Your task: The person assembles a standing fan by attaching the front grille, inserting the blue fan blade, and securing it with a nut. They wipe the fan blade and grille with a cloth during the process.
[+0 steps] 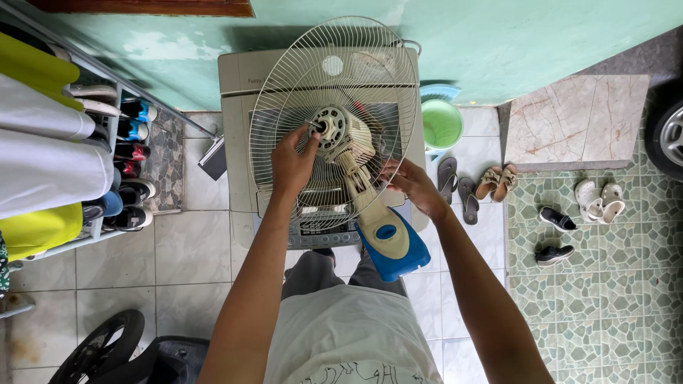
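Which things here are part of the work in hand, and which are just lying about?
In hand: left hand at the motor hub of the white wire-grille fan; right hand at its neck; blue fan base.
Lying about: green plastic basin, sandals, shoe rack.

A home's tiled entry area: shoe rack [117, 163], washing machine [238, 128], sandals [459, 188] on the floor.

Both hands work a fan [341, 142] lying on a washing machine [238, 92]; the left hand [292, 165] apparently pinches its hub.
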